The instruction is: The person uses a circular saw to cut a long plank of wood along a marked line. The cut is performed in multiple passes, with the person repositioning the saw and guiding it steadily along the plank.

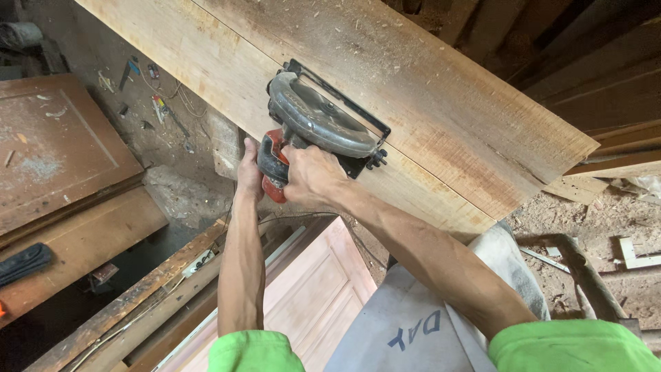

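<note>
Head view, left to right: at nine o'clock a brown panelled door (58, 141) lies flat with a dark flat tool (24, 263) on the board below it. Your left hand (249, 172) sits just left of centre, fingers curled around the red rear grip of the circular saw (313, 127). Your right hand (313, 178) touches it on the other side, closed around the saw's main handle. The saw rests with its black base plate on the wide sawdust-strewn plank (441, 117), which runs from eleven o'clock to three o'clock. At six o'clock a pale panelled door (313, 289) lies beneath your forearms. No container shows.
</note>
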